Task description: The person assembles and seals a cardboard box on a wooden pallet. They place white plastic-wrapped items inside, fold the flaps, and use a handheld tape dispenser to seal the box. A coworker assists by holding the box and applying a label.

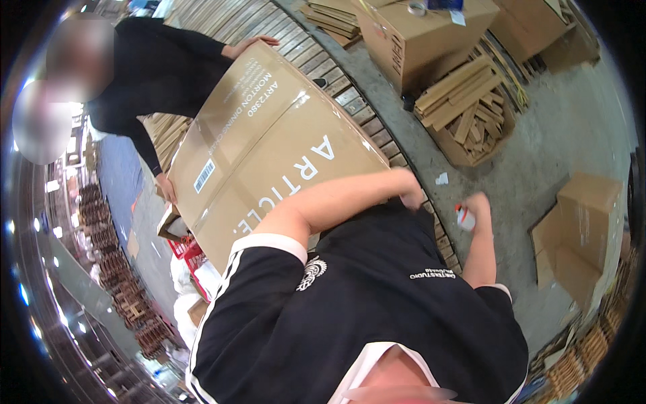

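Observation:
A large brown cardboard carton (269,135) with white print and clear tape lies in front of me, tilted in the view. My left arm reaches across its near edge, and my left hand (409,190) is beside the carton's right corner. Blur and the angle hide those fingers, so its grip is unclear. Farther right, my right hand (479,207) is closed around a small orange-red and white tape dispenser (465,217), held apart from the carton. Across from me a person in black (161,67) has one hand on the carton's far edge and another on its left edge.
The carton rests on a slatted roller conveyor (370,121). Beyond it stand a big carton (424,40) with a tape roll (416,9) on top and an open box of wood strips (471,114). Flattened cardboard (575,236) lies on the floor at right. A red crate (192,259) is at left.

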Tool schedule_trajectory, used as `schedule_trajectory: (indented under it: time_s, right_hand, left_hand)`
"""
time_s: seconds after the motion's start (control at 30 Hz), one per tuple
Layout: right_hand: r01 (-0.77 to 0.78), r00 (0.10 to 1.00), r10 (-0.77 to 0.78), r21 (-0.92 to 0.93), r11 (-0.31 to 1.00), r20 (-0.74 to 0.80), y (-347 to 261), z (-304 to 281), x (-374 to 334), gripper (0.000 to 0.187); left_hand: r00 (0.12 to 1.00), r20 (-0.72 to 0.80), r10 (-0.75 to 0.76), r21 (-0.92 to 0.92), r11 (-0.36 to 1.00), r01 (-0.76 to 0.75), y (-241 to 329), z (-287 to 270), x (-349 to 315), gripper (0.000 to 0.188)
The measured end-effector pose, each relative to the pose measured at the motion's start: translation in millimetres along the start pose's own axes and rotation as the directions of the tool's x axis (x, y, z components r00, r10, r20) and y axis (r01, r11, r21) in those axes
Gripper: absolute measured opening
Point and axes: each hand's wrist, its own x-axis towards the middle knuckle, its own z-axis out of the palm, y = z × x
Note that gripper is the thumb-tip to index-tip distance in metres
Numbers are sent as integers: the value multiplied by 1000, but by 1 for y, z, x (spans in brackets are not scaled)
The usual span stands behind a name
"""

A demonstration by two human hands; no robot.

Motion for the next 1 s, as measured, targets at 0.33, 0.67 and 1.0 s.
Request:
schedule_trajectory:
  time_s: [0.33,0.67,1.0]
  right_hand:
    - [-670,649,476,150,727,593,222,154,-82,24]
    - [-336,924,230,363,869,307,73,49,58,22]
    - [760,541,-528,111,641,-654,-294,-183,38,55]
  left_hand:
    - [331,-778,-535,-341,801,492,-2,29,-135,42]
    - [395,-769,-503,-129,727,674,37,54,-62,32]
    - [72,-976,-207,-182,948,260,53,165,-87,26]
